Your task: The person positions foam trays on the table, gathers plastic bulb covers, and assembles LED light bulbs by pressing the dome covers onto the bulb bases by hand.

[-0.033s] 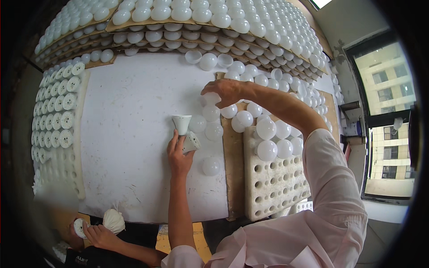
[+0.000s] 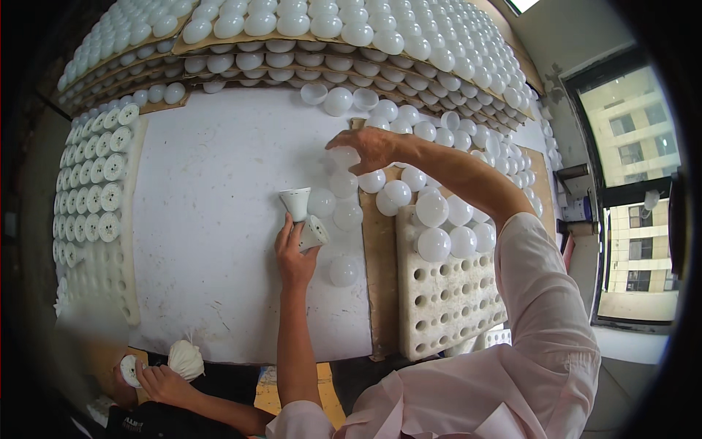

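Observation:
My left hand (image 2: 296,256) is closed around two white LED bulb housings at the middle of the table. One cone-shaped housing (image 2: 295,200) stands up from my fingers with its wide rim uppermost. The other housing (image 2: 314,231) is tilted beside it, its round face turned to the right. Farther off, my right hand (image 2: 371,148) reaches in from the right, thumb and fingers curved around a frosted bulb cover (image 2: 342,156). More loose covers lie close by, such as one cover (image 2: 322,203) just right of the housings and another cover (image 2: 343,271) nearer me.
Stacked cardboard sheets (image 2: 344,42) of frosted covers fill the far side. At left, a foam tray (image 2: 126,271) holds rows of housings. A holed foam block (image 2: 450,300) with covers stands at right by a cardboard strip (image 2: 380,293). A co-worker's hands (image 2: 164,384) hold a round white piece at lower left.

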